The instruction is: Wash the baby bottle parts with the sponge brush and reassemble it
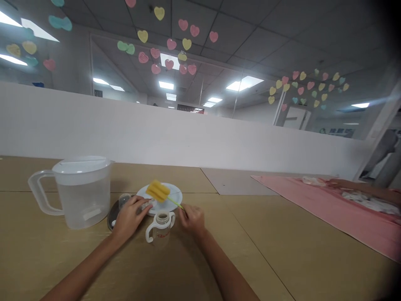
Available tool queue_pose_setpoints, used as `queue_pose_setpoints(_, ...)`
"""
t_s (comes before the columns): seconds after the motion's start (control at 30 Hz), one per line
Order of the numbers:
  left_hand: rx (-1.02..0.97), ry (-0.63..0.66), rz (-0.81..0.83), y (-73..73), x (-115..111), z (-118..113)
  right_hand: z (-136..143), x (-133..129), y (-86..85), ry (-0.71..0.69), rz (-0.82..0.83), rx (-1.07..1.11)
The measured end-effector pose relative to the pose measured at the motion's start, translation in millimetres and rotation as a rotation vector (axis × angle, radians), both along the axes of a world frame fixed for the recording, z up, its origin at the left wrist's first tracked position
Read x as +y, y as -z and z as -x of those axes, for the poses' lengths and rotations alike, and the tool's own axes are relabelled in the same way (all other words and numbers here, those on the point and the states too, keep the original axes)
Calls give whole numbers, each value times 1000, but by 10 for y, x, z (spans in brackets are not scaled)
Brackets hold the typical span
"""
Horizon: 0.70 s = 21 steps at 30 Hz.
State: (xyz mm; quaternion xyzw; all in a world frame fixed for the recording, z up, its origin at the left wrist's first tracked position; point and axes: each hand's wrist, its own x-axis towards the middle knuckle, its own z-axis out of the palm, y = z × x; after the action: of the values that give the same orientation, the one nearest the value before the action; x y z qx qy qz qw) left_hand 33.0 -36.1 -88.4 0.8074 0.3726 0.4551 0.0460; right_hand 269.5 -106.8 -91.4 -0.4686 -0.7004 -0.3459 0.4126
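In my right hand (192,218), closed round its thin green handle, is a sponge brush (158,191) with a yellow head. The brush head hangs over a white plate (176,194). My left hand (130,215) has its fingers closed on a small clear piece (145,205) at the plate's left edge; its exact kind is hard to make out. Between the hands stands an uncapped clear baby bottle (161,228) with two white side handles and red print. A dark round tray (112,217) lies partly hidden behind my left hand, with a clear dome-shaped cap (123,200) on it.
A lidded clear plastic pitcher (84,200) stands on the left of the tan table (244,259). To the right, another person's arm (363,185) reaches over a pink cloth (338,217) with white fabric on it. A low white wall (188,138) borders the table's back.
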Motion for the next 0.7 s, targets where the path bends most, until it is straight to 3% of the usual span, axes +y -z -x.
queue_pose_setpoints(0.47,-320,21,-66,74,-113,23,-77,-16,18,12,111,-67)
queue_pose_setpoints(0.7,-172,-124,-145,75,-19,185,-169,22,29,86,76,2)
